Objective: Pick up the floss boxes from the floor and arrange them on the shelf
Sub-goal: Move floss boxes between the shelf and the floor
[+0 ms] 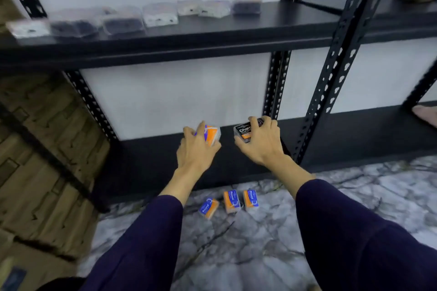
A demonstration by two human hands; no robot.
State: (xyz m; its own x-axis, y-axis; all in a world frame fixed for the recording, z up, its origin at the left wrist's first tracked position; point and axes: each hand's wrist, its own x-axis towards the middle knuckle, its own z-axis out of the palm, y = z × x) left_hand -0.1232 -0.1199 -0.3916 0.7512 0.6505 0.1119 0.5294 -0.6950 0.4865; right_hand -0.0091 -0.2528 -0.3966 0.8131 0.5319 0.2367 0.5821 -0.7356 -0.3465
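While the black shelf (212, 40) carries a row of clear boxes (123, 20) up top, left hand (197, 149) grips an orange box (211, 136), right hand (260, 142) grips a black box (243, 131), both approx over the bottom shelf; 3 orange boxes (231, 202) on the floor.

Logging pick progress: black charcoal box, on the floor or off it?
Off the floor. The right hand holds the black charcoal box in its fingers, raised in front of the shelf unit, well above the marble floor.
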